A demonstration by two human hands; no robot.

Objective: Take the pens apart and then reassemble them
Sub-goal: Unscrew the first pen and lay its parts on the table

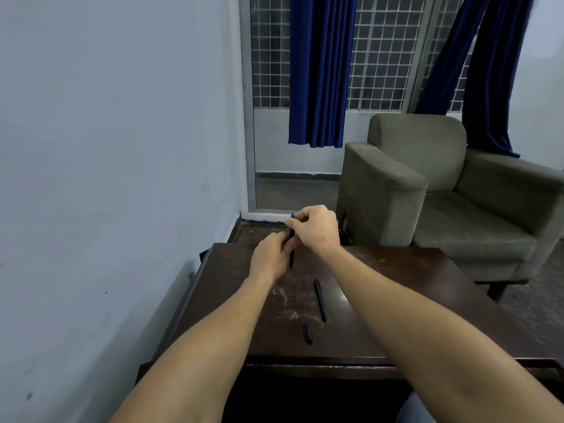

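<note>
My left hand [271,255] has its fingers curled round a black pen [291,258] and holds it nearly upright above the far part of the table [396,288]. The pen's lower end sticks out below the fist, and I can't tell if it touches the wood. My right hand [314,228] sits just above and right of that grip, fingertips pinched tight on a small blue piece [292,215] right over the pen's top end. I can't tell if the blue piece is joined to the pen or apart from it, since fingers cover the spot.

Below the grip, nearer me and slightly right, a second pen [320,300] lies flat on the table, pointing roughly away from me. Nearer still, a short black cap [307,333] lies by itself, apart from the second pen. Left of the grip, by the table's left edge, there's a thin blue sliver [236,285], too small to identify.

Further out: a grey-green armchair [427,184] stands right of and beyond the hands. Blue curtains [320,71] hang over a barred window behind it. A pale wall [106,148] is on the left.
</note>
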